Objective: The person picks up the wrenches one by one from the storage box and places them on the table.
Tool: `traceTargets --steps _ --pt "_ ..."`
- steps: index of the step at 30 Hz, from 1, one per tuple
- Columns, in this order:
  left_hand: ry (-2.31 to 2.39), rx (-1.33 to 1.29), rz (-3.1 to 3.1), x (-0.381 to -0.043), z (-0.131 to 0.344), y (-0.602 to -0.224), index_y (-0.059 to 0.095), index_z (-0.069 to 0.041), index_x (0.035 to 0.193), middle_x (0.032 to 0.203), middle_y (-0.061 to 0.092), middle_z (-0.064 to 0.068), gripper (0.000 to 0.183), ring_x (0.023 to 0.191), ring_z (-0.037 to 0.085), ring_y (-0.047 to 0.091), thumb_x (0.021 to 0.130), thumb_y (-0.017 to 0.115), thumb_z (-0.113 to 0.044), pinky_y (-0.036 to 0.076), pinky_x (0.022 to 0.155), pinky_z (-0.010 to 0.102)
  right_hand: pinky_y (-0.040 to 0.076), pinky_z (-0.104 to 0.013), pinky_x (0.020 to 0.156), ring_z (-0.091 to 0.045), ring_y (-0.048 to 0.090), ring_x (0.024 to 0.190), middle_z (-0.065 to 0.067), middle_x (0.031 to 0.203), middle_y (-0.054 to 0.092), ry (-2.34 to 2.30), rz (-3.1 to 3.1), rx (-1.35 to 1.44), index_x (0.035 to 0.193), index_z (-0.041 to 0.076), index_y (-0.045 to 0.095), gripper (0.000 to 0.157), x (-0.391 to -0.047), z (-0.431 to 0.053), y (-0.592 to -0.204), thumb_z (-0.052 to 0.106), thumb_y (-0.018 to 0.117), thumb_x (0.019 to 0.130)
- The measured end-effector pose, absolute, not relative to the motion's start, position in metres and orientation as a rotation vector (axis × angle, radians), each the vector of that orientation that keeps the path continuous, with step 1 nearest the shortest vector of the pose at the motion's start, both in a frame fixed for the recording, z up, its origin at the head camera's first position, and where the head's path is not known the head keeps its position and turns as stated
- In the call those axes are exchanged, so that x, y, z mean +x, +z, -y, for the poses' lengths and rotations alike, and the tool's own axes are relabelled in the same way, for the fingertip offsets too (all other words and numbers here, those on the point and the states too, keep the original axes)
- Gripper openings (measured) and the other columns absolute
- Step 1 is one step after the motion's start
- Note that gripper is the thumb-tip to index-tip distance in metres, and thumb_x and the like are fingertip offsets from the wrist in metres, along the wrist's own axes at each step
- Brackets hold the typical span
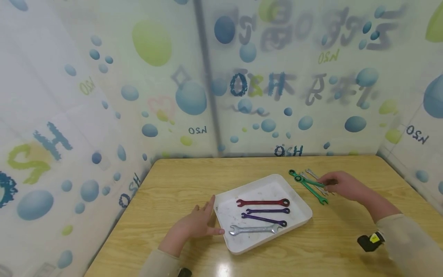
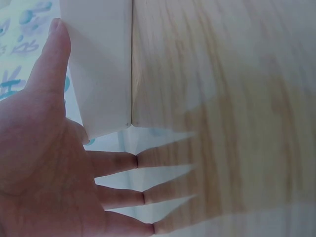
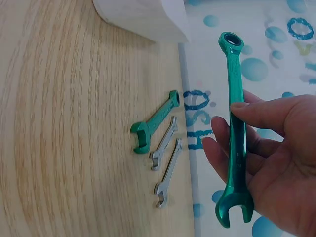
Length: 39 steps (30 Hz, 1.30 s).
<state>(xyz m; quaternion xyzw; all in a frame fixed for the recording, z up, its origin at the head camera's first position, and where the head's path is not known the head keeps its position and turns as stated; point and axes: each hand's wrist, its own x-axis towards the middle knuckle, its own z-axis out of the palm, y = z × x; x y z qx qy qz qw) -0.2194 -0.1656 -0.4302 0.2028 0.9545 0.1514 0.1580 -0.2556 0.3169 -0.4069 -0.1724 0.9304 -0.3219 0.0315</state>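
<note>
My right hand [image 1: 346, 185] pinches a green combination wrench [image 3: 237, 133] between thumb and fingers, lifted above the table at the right. Below it lie another green wrench [image 3: 157, 119] and two small silver wrenches [image 3: 165, 143], [image 3: 170, 172]. My left hand [image 1: 198, 223] rests against the left side of a white tray [image 1: 300, 222], fingers spread, thumb at its rim. Inside the tray are a red wrench [image 1: 263, 202], two purple wrenches [image 1: 268, 211], [image 1: 264, 219] and a larger silver open-end wrench [image 1: 254, 230].
The wooden table [image 1: 187, 173] holds the tray near its middle, set at an angle. A translucent curtain [image 1: 277, 127] with printed bubbles and letters hangs behind the far edge and along both sides.
</note>
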Motion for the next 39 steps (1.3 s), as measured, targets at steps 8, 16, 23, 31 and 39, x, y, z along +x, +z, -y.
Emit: traceTargets --steps 8,16,23,31,39 --pt "0.446 0.591 -2.729 -0.219 0.166 -0.433 0.005 -0.002 0.156 0.152 0.028 0.028 0.116 0.130 0.063 0.025 0.080 0.066 -0.065 0.032 0.102 0.067 0.052 -0.042 0.074 -0.030 0.061 0.091 -0.017 0.098 0.066 -0.947 -2.962 -0.432 0.110 -0.011 0.066 0.024 -0.263 -0.338 -0.415 -0.003 0.064 0.088" --pt "0.457 0.568 -2.729 -0.218 0.164 -0.432 0.004 -0.003 0.156 0.152 0.028 0.028 0.117 0.132 0.062 0.023 0.079 0.067 -0.064 0.031 0.102 0.068 0.050 -0.056 0.082 -0.049 0.055 0.105 -0.033 0.113 0.060 -1.040 -2.934 -0.262 0.120 -0.014 0.059 0.032 -0.271 -0.352 -0.422 0.003 0.059 0.093" --pt "0.447 0.564 -2.732 -0.218 0.164 -0.432 0.005 -0.004 0.156 0.152 0.029 0.027 0.116 0.133 0.061 0.024 0.079 0.067 -0.064 0.032 0.102 0.068 0.048 -0.059 0.085 -0.054 0.050 0.110 -0.040 0.122 0.052 -1.085 -2.926 -0.186 0.125 -0.016 0.055 0.036 -0.279 -0.363 -0.435 0.006 0.056 0.096" --pt "0.430 0.558 -2.742 -0.218 0.165 -0.432 0.005 -0.005 0.156 0.152 0.029 0.027 0.116 0.133 0.060 0.025 0.079 0.067 -0.065 0.032 0.102 0.067 0.045 -0.060 0.088 -0.055 0.047 0.112 -0.041 0.126 0.047 -1.115 -2.884 -0.001 0.127 -0.016 0.052 0.039 -0.289 -0.365 -0.444 0.006 0.055 0.096" --pt "0.421 0.564 -2.748 -0.219 0.165 -0.433 0.006 -0.004 0.156 0.152 0.030 0.027 0.116 0.132 0.060 0.026 0.079 0.067 -0.065 0.032 0.102 0.066 0.047 -0.056 0.085 -0.051 0.049 0.107 -0.041 0.123 0.047 -1.077 -2.863 0.107 0.124 -0.015 0.055 0.038 -0.300 -0.365 -0.450 0.004 0.056 0.092"
